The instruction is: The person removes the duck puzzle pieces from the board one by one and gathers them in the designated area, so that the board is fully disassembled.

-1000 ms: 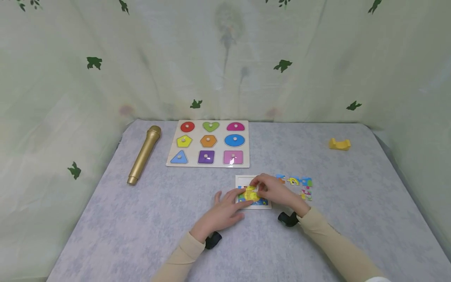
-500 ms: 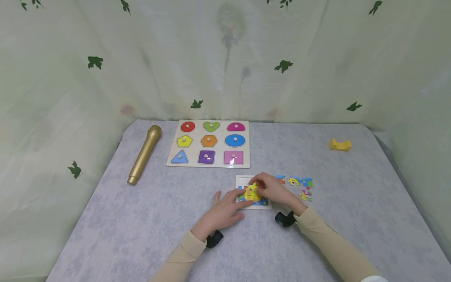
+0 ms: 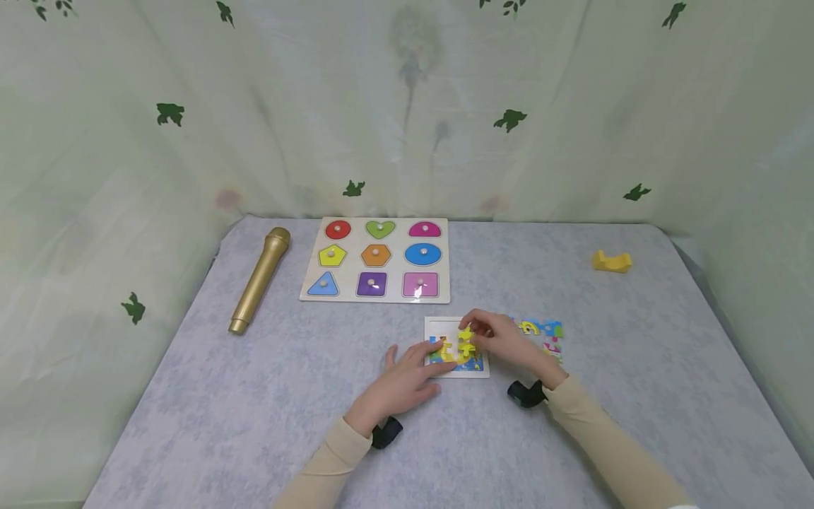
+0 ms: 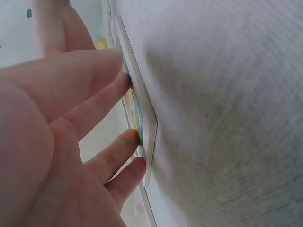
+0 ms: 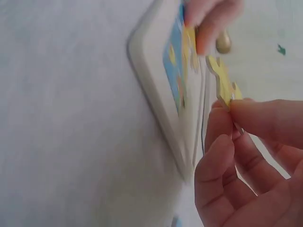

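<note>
Your right hand (image 3: pixel 506 341) pinched a flat, bright-yellow jigsaw piece (image 5: pixel 221 81) between thumb and fingertips, raised just above the puzzle; it may have been joined pieces, as the close view was too blurred to settle it. Your left hand (image 3: pixel 397 383) had its fingers outstretched, some tips resting on the partly filled, white-rimmed rectangular puzzle tray (image 3: pixel 445 320). Multicoloured loose jigsaw pieces (image 3: pixel 552 329) lay just right of the tray, partly behind your right hand. Beyond stood out a pale board with nine coloured knobbed shapes (image 3: pixel 347 294), a gold microphone (image 3: pixel 259 281) to its left, and, far right, a yellow bridge-shaped block (image 3: pixel 612 263).
</note>
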`<state>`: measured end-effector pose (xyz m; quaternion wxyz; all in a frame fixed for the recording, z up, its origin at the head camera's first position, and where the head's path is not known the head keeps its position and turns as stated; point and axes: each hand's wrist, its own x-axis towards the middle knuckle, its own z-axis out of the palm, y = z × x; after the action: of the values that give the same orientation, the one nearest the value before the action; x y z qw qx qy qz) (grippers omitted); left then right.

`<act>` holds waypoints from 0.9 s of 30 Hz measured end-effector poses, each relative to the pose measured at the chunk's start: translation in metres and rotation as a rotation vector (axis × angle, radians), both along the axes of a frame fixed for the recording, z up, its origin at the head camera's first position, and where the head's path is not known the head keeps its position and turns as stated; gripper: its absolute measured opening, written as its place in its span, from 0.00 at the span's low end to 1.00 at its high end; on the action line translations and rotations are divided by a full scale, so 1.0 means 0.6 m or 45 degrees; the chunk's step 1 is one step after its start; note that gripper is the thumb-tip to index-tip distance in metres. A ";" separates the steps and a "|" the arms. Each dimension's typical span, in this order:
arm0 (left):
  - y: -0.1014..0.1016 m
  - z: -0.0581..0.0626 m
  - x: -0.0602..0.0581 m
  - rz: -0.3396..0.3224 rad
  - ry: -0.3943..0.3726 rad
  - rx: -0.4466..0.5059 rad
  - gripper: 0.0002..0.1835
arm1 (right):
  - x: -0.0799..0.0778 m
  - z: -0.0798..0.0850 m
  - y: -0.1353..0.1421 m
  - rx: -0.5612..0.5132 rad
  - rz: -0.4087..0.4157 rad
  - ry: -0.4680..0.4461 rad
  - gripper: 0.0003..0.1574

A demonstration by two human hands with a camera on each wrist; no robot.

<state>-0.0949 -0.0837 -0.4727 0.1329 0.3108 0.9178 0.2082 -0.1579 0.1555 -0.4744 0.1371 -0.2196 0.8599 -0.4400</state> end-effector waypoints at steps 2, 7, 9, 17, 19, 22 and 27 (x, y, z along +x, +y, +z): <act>0.000 0.000 0.000 0.005 -0.003 0.007 0.23 | -0.001 0.000 0.019 -0.010 -0.022 0.018 0.13; -0.001 -0.002 0.001 0.007 -0.004 0.029 0.22 | 0.003 -0.005 0.079 -0.029 -0.068 0.014 0.12; -0.001 -0.003 0.001 0.005 -0.002 0.034 0.22 | 0.006 -0.005 0.103 -0.026 -0.089 0.007 0.11; -0.003 -0.004 0.002 0.011 -0.001 0.048 0.23 | 0.018 0.000 0.151 0.067 -0.185 0.032 0.10; -0.003 -0.003 0.002 0.013 -0.006 0.053 0.23 | 0.020 0.001 0.152 0.081 -0.196 0.028 0.10; -0.003 -0.003 0.003 0.010 0.002 0.060 0.23 | 0.023 -0.001 0.152 0.137 -0.204 0.044 0.08; -0.003 -0.002 0.003 0.006 -0.003 0.061 0.23 | 0.026 -0.003 0.148 0.211 -0.214 0.131 0.09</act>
<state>-0.0930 -0.0853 -0.4741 0.1261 0.3114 0.9131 0.2309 -0.1424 0.2444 -0.4762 0.0733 -0.1570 0.9145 -0.3656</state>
